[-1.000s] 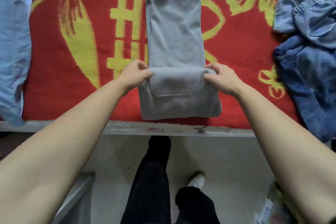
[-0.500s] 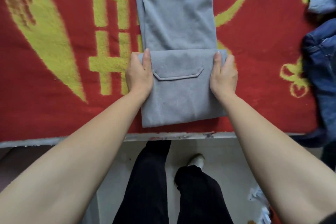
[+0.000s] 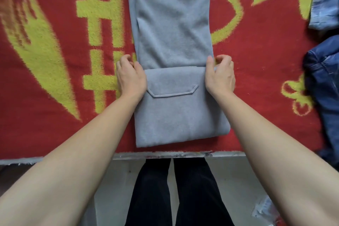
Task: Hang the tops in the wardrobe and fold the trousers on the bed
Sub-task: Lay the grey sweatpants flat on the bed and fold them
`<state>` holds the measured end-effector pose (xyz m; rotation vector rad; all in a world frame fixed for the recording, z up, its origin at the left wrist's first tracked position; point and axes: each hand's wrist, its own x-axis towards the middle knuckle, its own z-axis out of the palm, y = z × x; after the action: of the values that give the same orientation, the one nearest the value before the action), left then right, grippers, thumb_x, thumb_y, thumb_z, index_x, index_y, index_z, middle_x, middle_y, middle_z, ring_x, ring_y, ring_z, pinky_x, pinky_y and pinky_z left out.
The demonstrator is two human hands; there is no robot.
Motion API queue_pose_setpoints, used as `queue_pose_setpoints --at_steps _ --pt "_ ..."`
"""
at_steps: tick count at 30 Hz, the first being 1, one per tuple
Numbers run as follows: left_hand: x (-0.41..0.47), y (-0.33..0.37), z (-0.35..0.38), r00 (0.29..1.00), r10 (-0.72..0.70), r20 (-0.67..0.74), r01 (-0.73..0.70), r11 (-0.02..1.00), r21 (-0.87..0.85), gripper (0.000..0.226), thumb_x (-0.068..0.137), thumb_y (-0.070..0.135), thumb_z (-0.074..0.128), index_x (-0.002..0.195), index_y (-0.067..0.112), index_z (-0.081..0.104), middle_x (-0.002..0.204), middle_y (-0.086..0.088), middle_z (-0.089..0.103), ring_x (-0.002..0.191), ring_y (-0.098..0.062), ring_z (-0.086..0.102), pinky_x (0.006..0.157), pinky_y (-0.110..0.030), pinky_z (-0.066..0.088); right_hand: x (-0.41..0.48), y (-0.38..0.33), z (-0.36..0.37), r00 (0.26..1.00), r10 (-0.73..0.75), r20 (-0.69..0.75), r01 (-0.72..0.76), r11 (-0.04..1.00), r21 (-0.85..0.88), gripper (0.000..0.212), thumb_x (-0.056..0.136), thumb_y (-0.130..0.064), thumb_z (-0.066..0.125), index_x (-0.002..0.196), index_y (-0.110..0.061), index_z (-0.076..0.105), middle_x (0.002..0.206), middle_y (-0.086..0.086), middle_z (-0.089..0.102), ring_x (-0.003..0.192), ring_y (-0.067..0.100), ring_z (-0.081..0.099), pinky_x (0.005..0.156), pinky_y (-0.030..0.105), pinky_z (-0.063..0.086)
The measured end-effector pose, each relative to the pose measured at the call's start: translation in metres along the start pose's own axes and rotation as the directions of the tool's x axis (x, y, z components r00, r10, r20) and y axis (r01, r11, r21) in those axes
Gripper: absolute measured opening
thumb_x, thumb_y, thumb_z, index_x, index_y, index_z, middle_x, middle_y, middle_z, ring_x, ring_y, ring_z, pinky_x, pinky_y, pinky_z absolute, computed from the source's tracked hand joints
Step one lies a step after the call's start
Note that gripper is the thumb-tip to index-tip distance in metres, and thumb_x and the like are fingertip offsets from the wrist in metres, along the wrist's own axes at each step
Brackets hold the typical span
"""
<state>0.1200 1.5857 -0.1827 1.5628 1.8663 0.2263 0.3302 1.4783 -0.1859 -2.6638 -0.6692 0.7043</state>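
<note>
At 6 o'clock, past the person's black-clad legs (image 3: 174,189), grey trousers (image 3: 176,119) lie on the bed's red and yellow blanket (image 3: 55,124) — near end folded over, pocket flap (image 3: 172,91) up. At that fold's 9 and 3 o'clock the left hand (image 3: 131,78) and right hand (image 3: 220,76) pinch its side edges, fingers curled. Off at 3 o'clock, denim clothes (image 3: 324,82) lie apart

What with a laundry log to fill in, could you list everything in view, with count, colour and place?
grey trousers: one, grey, partly folded, mid-blanket.
blanket: one, red and yellow, over the bed.
pale denim garment: one, light blue, top right.
dark denim garment: one, dark blue, right edge.
legs: two, black-clad, on the floor below.
left hand: one, bare, grips the fold's left side.
right hand: one, bare, grips the fold's right side.
</note>
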Motion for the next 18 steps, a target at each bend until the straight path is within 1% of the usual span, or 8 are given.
queue_pose_setpoints --at_steps 2,5,9,12,14,15,16,18 --pt "0.029 0.022 -0.001 0.995 -0.097 0.017 0.098 0.992 -0.078 0.044 0.097 0.032 0.05 0.131 0.005 0.051 0.118 -0.01 0.062 0.117 -0.027 0.053 0.102 -0.036 0.038 0.033 -0.024 -0.007 0.998 -0.007 0.055 0.0 0.993 0.12 0.051 0.094 -0.056 0.048 0.127 -0.017 0.052 0.117 0.003 0.059 0.113 0.023 0.055 0.092 0.034 0.038" --pt "0.079 0.055 0.001 0.991 -0.132 0.036 0.135 0.984 -0.12 0.051 0.089 0.05 0.058 0.125 0.014 0.057 0.109 0.002 0.065 0.11 -0.02 0.059 0.093 -0.03 0.043 0.088 -0.068 -0.016 0.988 0.003 0.157 -0.05 0.954 0.296 0.055 0.089 -0.059 0.056 0.127 -0.019 0.057 0.104 -0.01 0.061 0.106 0.012 0.057 0.092 0.028 0.041" --pt "0.125 0.09 0.009 0.992 -0.119 0.031 0.123 0.964 -0.236 0.063 0.075 0.066 0.068 0.113 0.016 0.061 0.107 0.005 0.066 0.1 -0.014 0.062 0.089 -0.028 0.049 0.137 -0.117 -0.021 0.935 -0.083 0.345 -0.084 0.893 0.442 0.039 0.078 -0.058 0.069 0.093 -0.022 0.071 0.097 -0.002 0.075 0.094 0.024 0.072 0.081 0.04 0.058" --pt "0.143 0.105 0.01 0.998 -0.047 -0.032 0.044 0.995 -0.088 0.052 0.078 0.058 0.069 0.11 0.018 0.062 0.105 0.006 0.065 0.094 -0.013 0.058 0.082 -0.024 0.043 0.156 -0.138 -0.022 0.893 -0.096 0.439 -0.169 0.834 0.525 0.056 0.076 -0.053 0.077 0.116 -0.014 0.069 0.111 0.004 0.072 0.101 0.021 0.07 0.094 0.041 0.056" --pt "0.148 0.109 0.006 0.997 0.007 -0.072 -0.008 1.0 -0.014 0.028 0.086 0.044 0.063 0.091 0.016 0.066 0.091 0.0 0.066 0.085 -0.019 0.057 0.078 -0.032 0.044 0.162 -0.147 -0.027 0.875 -0.087 0.477 -0.212 0.816 0.537 0.068 0.072 -0.053 0.082 0.123 -0.012 0.065 0.122 0.005 0.068 0.113 0.021 0.064 0.102 0.041 0.05" --pt "0.148 0.109 0.003 0.997 0.017 -0.075 -0.022 0.998 -0.063 0.024 0.089 0.039 0.061 0.078 0.017 0.062 0.08 0.0 0.061 0.078 -0.017 0.052 0.075 -0.035 0.045 0.163 -0.149 -0.032 0.863 -0.092 0.496 -0.222 0.813 0.538 0.069 0.07 -0.054 0.083 0.122 -0.012 0.065 0.124 0.004 0.067 0.116 0.02 0.062 0.104 0.041 0.049" --pt "0.148 0.109 0.001 0.998 0.006 -0.055 -0.016 0.981 -0.192 0.026 0.091 0.035 0.062 0.072 0.018 0.057 0.074 0.001 0.055 0.076 -0.014 0.048 0.071 -0.035 0.044 0.164 -0.151 -0.037 0.849 -0.106 0.518 -0.23 0.808 0.543 0.067 0.07 -0.053 0.084 0.12 -0.013 0.066 0.123 0.003 0.068 0.115 0.019 0.062 0.102 0.04 0.049" --pt "0.139 0.112 -0.006 0.997 -0.047 0.061 0.072 0.857 -0.51 0.022 0.092 0.029 0.066 0.076 0.016 0.059 0.079 -0.003 0.054 0.076 -0.014 0.047 0.066 -0.029 0.044 0.163 -0.151 -0.054 0.799 -0.153 0.582 -0.248 0.798 0.549 0.056 0.075 -0.048 0.083 0.116 -0.014 0.068 0.115 0.0 0.071 0.107 0.017 0.067 0.092 0.036 0.055"
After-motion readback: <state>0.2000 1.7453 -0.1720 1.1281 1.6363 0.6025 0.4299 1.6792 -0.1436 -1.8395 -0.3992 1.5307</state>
